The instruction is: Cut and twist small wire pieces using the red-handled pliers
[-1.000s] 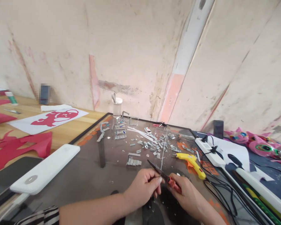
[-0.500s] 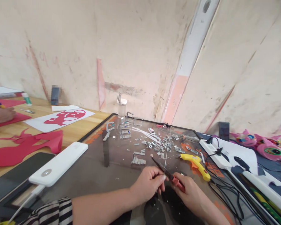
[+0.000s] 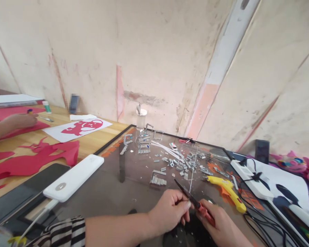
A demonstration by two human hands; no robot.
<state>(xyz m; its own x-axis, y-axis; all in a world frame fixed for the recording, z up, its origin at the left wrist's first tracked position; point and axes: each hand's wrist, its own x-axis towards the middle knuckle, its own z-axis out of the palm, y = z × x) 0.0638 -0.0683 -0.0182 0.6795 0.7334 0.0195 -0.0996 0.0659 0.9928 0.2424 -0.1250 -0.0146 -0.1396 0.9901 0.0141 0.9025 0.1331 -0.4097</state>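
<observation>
Scissors [image 3: 195,204] in the curled right hand [image 3: 217,219], left hand [image 3: 171,209] pinched closed beside the blades [image 3: 182,188], any contents unclear.

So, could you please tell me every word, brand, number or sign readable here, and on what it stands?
None readable.
Small white block: print too small.
Glue stick: label too small.
Glue gun: markings too small.
White device: round mark unreadable.
Wall: reddish marks, too faint.
</observation>
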